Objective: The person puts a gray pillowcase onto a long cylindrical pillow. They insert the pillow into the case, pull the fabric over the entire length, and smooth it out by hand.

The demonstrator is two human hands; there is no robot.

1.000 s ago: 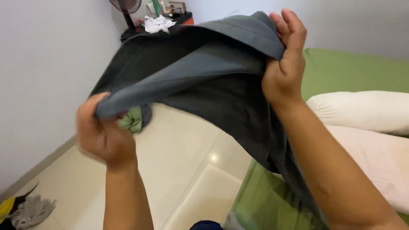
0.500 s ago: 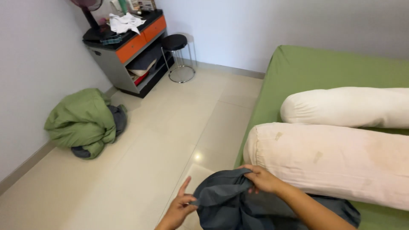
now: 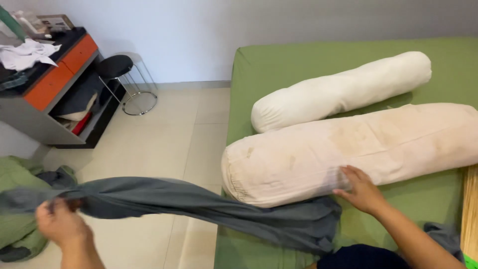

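1. Head view, only one. No packages or signs to read; far left on the cabinet [image 3: 47, 87] top sits a small framed picture [image 3: 54, 21], rectangular, too small to tell more, beside white crumpled cloth [image 3: 25, 52].
2. Counts: two bolsters on the green bed [image 3: 308, 60], white bolster [image 3: 338, 89] far, cream bolster [image 3: 358, 149] near, lying just beside each other. One black stool [image 3: 115, 66] by the cabinet. One green heap [image 3: 17, 209] on the floor, far left. One grey cover [image 3: 199, 209].
3. Left hand [image 3: 59, 224], near left: fist clamped on one end of the grey cover, held over the floor.
4. Grey cover stretches from that fist rightward to the near bed edge, where its other end bunches under the near end of the cream bolster.
5. Right hand [image 3: 361, 189]: fingers spread apart, flat, palm down, touching the cream bolster's near side, just beside the cover's bunched end. Grips nothing.
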